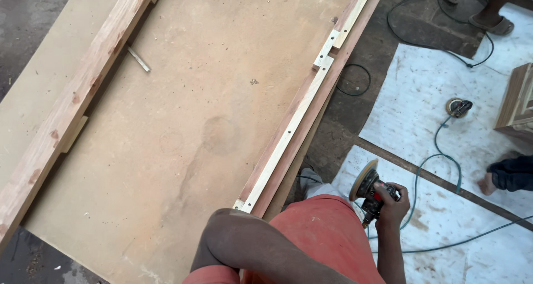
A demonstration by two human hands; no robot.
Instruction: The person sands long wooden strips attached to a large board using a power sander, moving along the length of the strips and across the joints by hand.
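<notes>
Gripping a black angle grinder with tan sanding disc (369,191), the right hand (392,202) hangs beside the large tan fibreboard surface (183,140). Left hand hidden behind the bent arm; state cannot be told. Beyond: pale drilled wooden strip (291,130), reddish timber rail (66,109), second small sander (458,107) on white floor sheeting (422,90), black cable (433,45).

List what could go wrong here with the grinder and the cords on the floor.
1. The right hand holds the grinder down at the side, disc close to the red shorts; if it spins, it might catch cloth or leg.
2. The green cord trails loosely across the white sheet near another person's bare foot: a possible trip or snag.
3. A second sander lies on the floor, easy to step on.
</notes>
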